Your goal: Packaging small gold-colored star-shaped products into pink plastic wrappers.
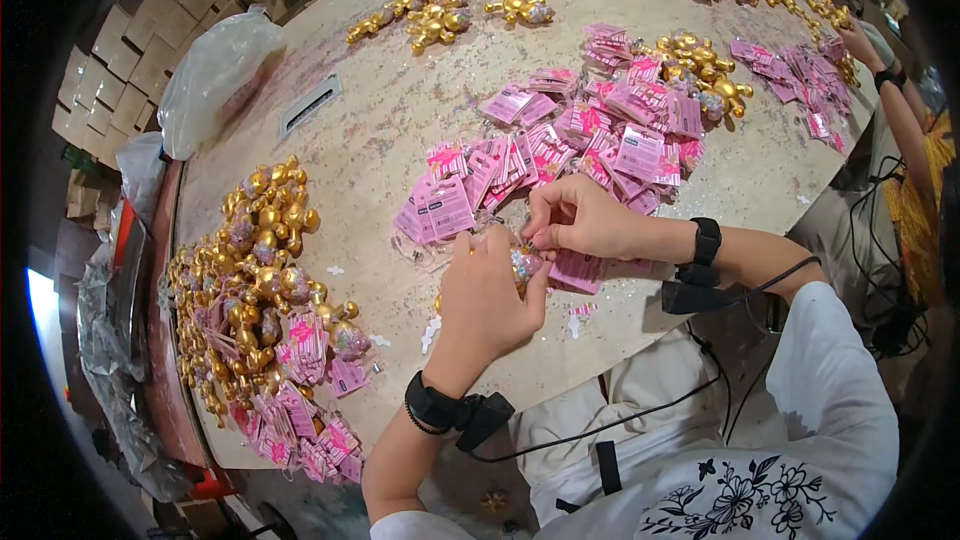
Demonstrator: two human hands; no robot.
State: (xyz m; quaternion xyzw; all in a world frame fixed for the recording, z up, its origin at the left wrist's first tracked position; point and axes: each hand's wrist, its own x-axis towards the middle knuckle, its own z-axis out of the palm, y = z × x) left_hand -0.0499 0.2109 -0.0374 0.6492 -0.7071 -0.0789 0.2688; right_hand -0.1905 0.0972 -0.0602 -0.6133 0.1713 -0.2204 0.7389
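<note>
At the far left, a heap of gold figurine toys (255, 280) lies mixed with pink tags already attached near its close edge. Toward the middle, the left hand (487, 295) is closed around a small toy with a glittery, multicoloured belly (524, 263), held just above the near edge of the table (380, 130). The right hand (578, 220) meets it from the right, fingertips pinched shut on something at the toy's top, too small to make out, probably a tag loop. A pink card tag (578, 272) lies just under the right hand. Beyond the hands spreads a loose pile of pink tags (590, 145), and farther right another person's arm (890, 90) works at the far edge. To do this well, I would keep the toy steady in the left hand and pinch close to the attachment point.
</note>
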